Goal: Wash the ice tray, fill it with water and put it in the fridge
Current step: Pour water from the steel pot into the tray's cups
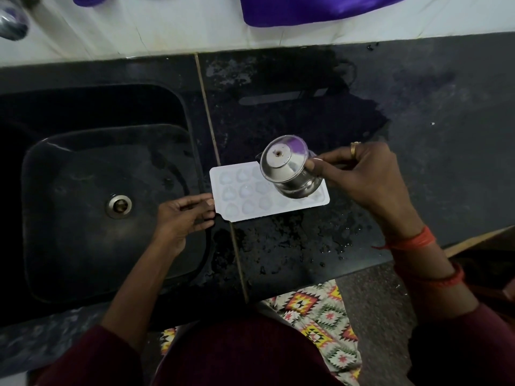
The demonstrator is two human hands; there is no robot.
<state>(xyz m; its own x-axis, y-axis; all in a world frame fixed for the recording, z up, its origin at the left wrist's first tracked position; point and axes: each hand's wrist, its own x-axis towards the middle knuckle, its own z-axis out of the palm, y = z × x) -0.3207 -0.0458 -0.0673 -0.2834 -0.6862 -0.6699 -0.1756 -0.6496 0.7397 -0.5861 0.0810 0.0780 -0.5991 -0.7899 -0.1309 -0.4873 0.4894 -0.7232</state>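
Observation:
A white ice tray (245, 199) lies flat on the wet black counter (306, 112) just right of the sink. Its small rounded cups look glossy. My left hand (182, 215) pinches the tab at the tray's left end, thumb on top. My right hand (362, 176) grips a small steel jug (289, 171), held above the right part of the tray and tilted with its mouth toward me. The jug hides the tray's right cups.
A deep black sink (92, 190) with a round drain (119, 205) takes up the left. A steel tap (12, 20) shows at top left. Purple cloth (306, 9) lies on the white ledge behind. Water drops spot the counter's front edge (306, 246).

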